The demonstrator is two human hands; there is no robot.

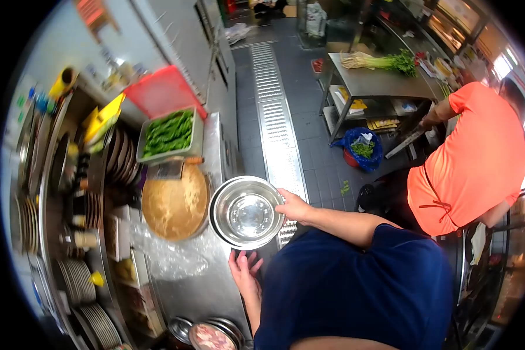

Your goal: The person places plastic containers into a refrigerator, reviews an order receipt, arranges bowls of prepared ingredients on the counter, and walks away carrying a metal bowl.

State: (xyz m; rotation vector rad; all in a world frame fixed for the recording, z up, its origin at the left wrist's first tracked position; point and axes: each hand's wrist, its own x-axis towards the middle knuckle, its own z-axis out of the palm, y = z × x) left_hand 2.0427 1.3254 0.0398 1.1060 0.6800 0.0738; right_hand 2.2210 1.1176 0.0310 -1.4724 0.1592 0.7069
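Note:
My right hand (294,206) grips the right rim of a shiny stainless steel bowl (249,213). A second rim shows along the bowl's left edge, so it may be stacked on another. Just below the bowl, my left hand (247,275) has its fingers apart and holds nothing; whether a fingertip touches the rim I cannot tell. The bowl is over the edge of the steel counter (186,291), beside a round wooden chopping board (175,204). A cleaver (166,170) lies across the board's far edge.
Green peppers fill a plastic tub (195,131) behind the board, near a red lid (166,90). Clear plastic film (175,256) covers part of the counter. Metal bowls, one with raw meat (213,337), stand at the near end. A co-worker in an orange shirt (466,157) bends at the right.

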